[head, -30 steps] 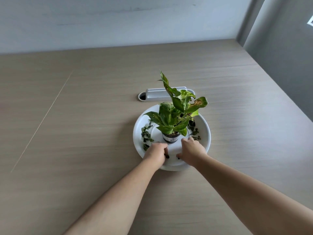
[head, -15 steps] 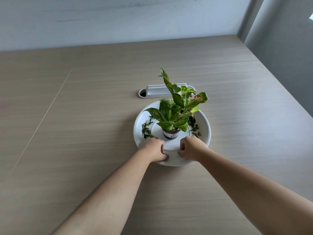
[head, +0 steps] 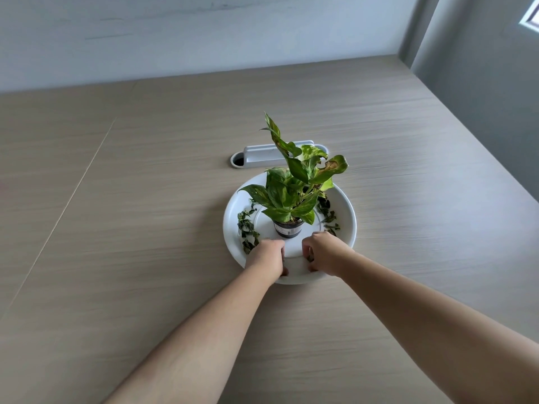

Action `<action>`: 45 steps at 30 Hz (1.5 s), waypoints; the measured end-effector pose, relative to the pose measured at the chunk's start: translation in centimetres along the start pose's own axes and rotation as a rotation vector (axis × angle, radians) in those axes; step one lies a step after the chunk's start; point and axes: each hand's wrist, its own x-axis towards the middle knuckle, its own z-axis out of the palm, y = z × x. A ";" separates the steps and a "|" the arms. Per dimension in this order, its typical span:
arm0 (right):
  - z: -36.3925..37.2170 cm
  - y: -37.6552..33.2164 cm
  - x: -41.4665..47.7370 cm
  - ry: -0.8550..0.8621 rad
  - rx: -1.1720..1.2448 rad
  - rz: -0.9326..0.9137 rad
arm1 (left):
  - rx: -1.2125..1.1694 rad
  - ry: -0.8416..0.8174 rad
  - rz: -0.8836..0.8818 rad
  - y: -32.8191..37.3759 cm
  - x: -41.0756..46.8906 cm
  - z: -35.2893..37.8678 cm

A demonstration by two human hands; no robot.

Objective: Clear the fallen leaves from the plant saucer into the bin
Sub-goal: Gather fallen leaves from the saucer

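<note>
A white round saucer [head: 348, 217] sits on the wooden table with a small dark pot [head: 288, 228] of a green leafy plant [head: 294, 188] at its centre. Dark fallen leaves [head: 246, 228] lie along the saucer's left side, and more fallen leaves [head: 328, 214] lie on its right side behind my right hand. My left hand [head: 267, 258] is curled shut over the near part of the saucer, thumb by the rim. My right hand [head: 325, 253] is beside it, fingers pinched on a dark leaf scrap. No bin is in view.
A grey cable slot cover [head: 277, 154] is set into the table just behind the saucer. The table's right edge [head: 478, 158] runs diagonally beside a grey wall. A thin seam [head: 73, 193] crosses the tabletop at the left.
Both hands have closed over the dark leaf scraps that lay at their fingertips on the near saucer floor. The view has tilted slightly.
</note>
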 end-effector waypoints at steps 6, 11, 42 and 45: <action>0.3 0.0 0.1 -0.010 0.073 0.015 | -0.098 -0.020 0.011 -0.8 0.5 0.6; -0.1 0.0 -0.2 0.016 0.163 0.049 | -0.216 0.021 0.016 -1.1 0.4 0.4; 3.6 33.7 -53.2 0.804 0.765 1.010 | -0.551 -0.556 0.457 45.6 -19.3 22.0; 9.1 36.3 -59.3 0.850 0.875 1.207 | -0.332 -0.616 0.583 50.5 -23.2 27.7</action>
